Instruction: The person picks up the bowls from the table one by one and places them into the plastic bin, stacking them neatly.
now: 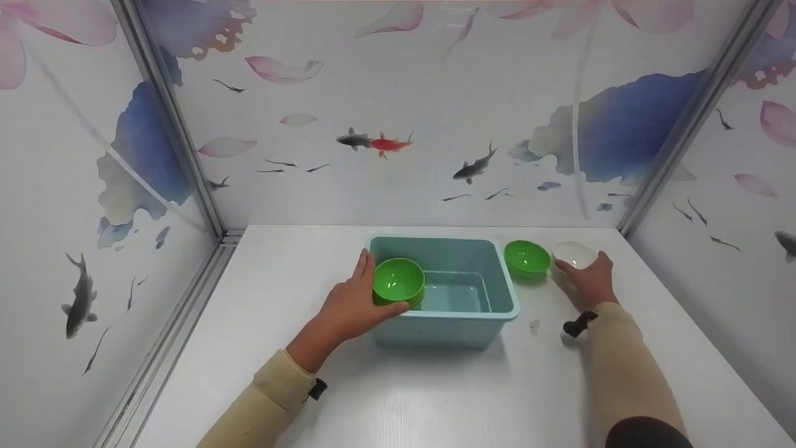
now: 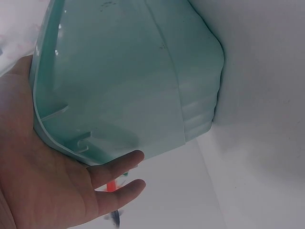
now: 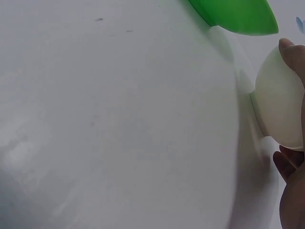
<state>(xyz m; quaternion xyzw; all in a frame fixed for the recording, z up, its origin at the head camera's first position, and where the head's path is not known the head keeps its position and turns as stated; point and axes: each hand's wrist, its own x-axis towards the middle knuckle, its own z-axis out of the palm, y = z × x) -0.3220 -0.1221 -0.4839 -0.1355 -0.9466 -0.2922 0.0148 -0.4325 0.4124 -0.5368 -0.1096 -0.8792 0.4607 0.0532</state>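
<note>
A pale teal plastic bin [image 1: 435, 333] stands on the white table, with a stack of green bowls [image 1: 398, 280] nested in its left end. My left hand [image 1: 351, 305] rests against the bin's near left corner, thumb lying along the front rim beside the stack. Two of its fingers stretch out straight along the bin's outer wall [image 2: 119, 81] in the left wrist view. To the right of the bin, my right hand [image 1: 591, 280] holds a white bowl [image 1: 573, 252] between thumb and fingers. Another green bowl [image 1: 527, 258] sits between the bin and the white bowl.
A small clear scrap [image 1: 535, 326] lies on the table [image 1: 435, 398] right of the bin. Printed panels with fish and petals enclose the back and both sides, joined by metal posts [image 1: 180, 124].
</note>
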